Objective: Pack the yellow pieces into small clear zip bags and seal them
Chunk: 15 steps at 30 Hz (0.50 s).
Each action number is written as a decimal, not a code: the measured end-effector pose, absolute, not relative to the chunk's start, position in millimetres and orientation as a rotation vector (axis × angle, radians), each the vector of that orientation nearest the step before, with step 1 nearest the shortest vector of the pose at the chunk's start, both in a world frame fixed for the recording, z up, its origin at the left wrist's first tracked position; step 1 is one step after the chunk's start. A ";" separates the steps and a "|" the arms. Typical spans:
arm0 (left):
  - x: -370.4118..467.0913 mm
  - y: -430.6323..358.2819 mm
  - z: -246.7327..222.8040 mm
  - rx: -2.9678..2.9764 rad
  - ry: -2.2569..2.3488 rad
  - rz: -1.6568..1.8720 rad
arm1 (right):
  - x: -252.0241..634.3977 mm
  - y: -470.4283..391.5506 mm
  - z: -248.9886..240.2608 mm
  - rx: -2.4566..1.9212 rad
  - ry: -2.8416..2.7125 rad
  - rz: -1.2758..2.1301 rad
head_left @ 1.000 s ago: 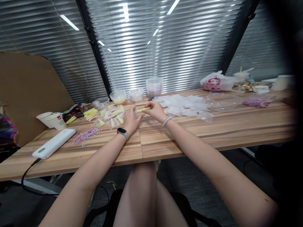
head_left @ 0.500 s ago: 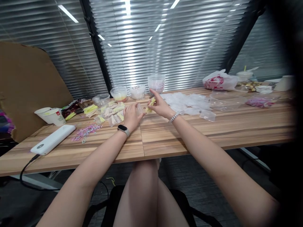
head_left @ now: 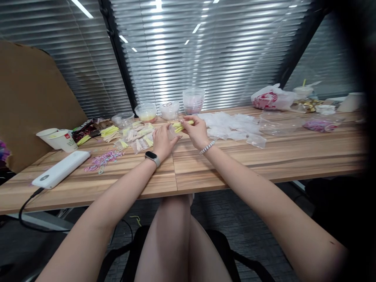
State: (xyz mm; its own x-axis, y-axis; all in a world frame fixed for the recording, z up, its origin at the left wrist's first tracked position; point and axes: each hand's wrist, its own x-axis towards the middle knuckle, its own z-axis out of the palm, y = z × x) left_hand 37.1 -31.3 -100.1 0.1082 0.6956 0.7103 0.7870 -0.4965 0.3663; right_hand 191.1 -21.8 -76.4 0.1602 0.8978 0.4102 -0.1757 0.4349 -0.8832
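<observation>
My left hand (head_left: 163,141) is closed on a small clear plastic bag (head_left: 172,132), just above the table. In my right hand (head_left: 196,131) a bundle of yellow strips (head_left: 179,126) is pinched between thumb and fingers. The left end of the bundle is at the bag's mouth; how far inside it reaches I cannot tell. Filled small bags (head_left: 140,135) with yellow and pale strips lie left of my left hand. A spread of flat clear bags (head_left: 232,125) lies right of my right hand.
Clear tubs (head_left: 145,112) and a stack of plastic bowls (head_left: 194,101) stand along the back. At left are a white power bank (head_left: 61,169), colourful small loops (head_left: 105,159) and paper cups (head_left: 65,141). A white-and-red carrier bag (head_left: 272,98) sits at back right.
My right hand has moved slightly left and turned, bringing the yellow strips to the bag in my left hand. The strips now lie stretched toward the bag. The view has shifted slightly.
</observation>
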 end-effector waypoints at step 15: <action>39.6 -29.3 -102.4 -2.283 -1.531 -1.370 | 188.9 -18.4 -81.3 -0.780 -1.011 1.080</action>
State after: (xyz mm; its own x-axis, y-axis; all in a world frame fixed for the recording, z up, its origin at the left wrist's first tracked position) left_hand 39.6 -29.3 -102.4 0.1059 0.7090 0.6972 0.7714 -0.5010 0.3923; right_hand 188.9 -18.4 -81.3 0.1382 0.9530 0.2697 -0.3316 0.3011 -0.8941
